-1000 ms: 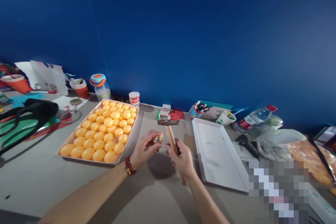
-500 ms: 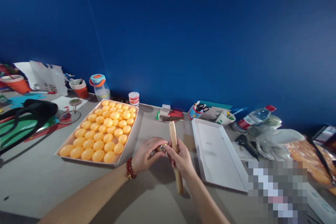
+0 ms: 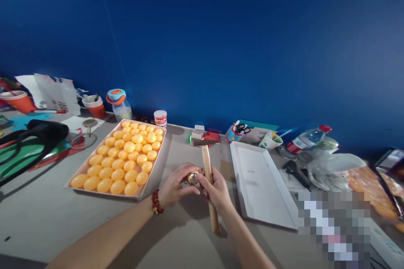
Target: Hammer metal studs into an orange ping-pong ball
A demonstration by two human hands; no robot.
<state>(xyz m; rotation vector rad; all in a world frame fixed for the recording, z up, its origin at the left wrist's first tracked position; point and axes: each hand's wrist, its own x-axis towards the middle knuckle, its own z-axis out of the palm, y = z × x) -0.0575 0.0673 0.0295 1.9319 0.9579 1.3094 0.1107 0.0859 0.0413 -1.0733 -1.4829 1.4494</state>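
Both forearms come in from the lower edge and meet over the grey table (image 3: 47, 218). Left forearm bare, with a red bead bracelet (image 3: 155, 201) at the wrist.

Left hand (image 3: 177, 185): palm turned inward, fingers curled and closed on a small orange ball (image 3: 192, 177). The ball sits at the fingertips and shows a silvery face. It is held just above the tabletop.

Right hand (image 3: 218, 189): fingers wrapped tight round the wooden handle of a hammer (image 3: 206, 162), gripping about mid-length. The thumb tip reaches to the ball, so the two hands touch there. The handle runs near upright in the view. Its dark head sits well beyond the right fingertips, and its butt end sticks out below the heel of the hand, towards the body.

Containers:
- Shallow tray (image 3: 158, 157) just left of the left fingers, packed with rows of orange balls (image 3: 126, 155).
- White tray (image 3: 261, 180) just right of the right fingers, lying flat and angled away.
- Beyond the full tray, against the blue wall: red cup (image 3: 94, 108) with sticks in it, clear bottle (image 3: 120, 107) with an orange and teal lid, small white jar (image 3: 160, 117) with a red band.
- Beyond the right fingers: pen cup (image 3: 234, 135) holding scissors, then a paper cup (image 3: 269, 141) tipped on its side, contents unclear.
- Far right: water bottle (image 3: 307, 138) with a red cap, lying down.
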